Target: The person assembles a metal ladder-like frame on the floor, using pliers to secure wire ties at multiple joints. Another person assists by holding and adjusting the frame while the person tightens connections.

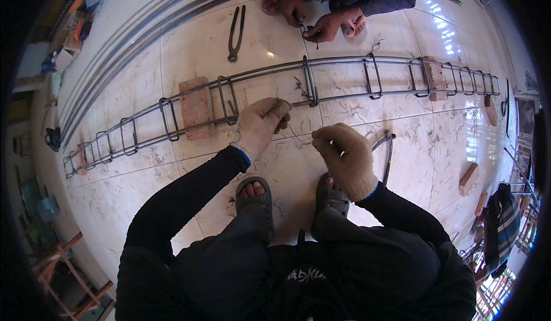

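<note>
A long cage of steel bars with rectangular stirrups (310,80) lies across the tiled floor, propped on bricks (195,107). My left hand (261,123), in a beige knit glove, is closed by the cage's near bar, pinching one end of a thin tie wire (297,137). My right hand (344,154), also gloved, grips the wire's other end just in front of my sandalled feet. A curved hook tool (387,149) lies on the floor right of my right hand.
Another person's bare hands (321,28) work on wire at the cage's far side. Pincers (235,34) lie on the tiles at the back. Long bars (143,28) run along the far left. Wood blocks (469,179) lie at right.
</note>
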`<state>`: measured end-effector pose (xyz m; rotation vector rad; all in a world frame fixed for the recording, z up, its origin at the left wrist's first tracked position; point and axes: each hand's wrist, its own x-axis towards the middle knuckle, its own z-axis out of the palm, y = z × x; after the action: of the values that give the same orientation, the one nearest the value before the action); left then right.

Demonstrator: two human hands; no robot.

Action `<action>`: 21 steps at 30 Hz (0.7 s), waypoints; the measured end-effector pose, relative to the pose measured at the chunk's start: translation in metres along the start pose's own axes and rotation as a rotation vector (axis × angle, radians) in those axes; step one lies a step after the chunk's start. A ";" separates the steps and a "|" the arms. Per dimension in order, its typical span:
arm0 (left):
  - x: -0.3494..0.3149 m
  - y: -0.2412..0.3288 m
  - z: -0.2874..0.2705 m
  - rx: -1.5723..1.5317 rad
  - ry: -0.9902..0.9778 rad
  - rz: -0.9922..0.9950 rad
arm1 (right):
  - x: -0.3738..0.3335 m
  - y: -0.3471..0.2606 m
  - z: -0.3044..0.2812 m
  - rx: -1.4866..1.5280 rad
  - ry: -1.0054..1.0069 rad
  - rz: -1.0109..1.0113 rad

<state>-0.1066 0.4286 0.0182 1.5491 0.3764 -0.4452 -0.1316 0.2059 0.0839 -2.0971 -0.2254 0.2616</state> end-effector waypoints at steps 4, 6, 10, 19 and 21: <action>-0.002 0.000 0.000 0.038 -0.120 0.034 | 0.002 0.005 0.003 -0.118 -0.068 -0.088; -0.006 0.001 0.003 -0.006 -0.159 0.001 | 0.001 0.014 0.008 -0.114 -0.068 -0.082; -0.017 0.002 0.008 -0.058 -0.213 -0.066 | 0.000 0.017 0.014 0.124 -0.099 0.072; -0.029 -0.010 0.034 -0.066 -0.131 0.133 | -0.001 0.018 0.020 0.407 -0.108 0.415; -0.029 -0.008 0.036 0.059 -0.063 0.263 | 0.002 0.017 0.018 0.450 -0.180 0.464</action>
<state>-0.1371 0.3936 0.0251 1.6114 0.1087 -0.3013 -0.1337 0.2123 0.0598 -1.6531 0.2062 0.7106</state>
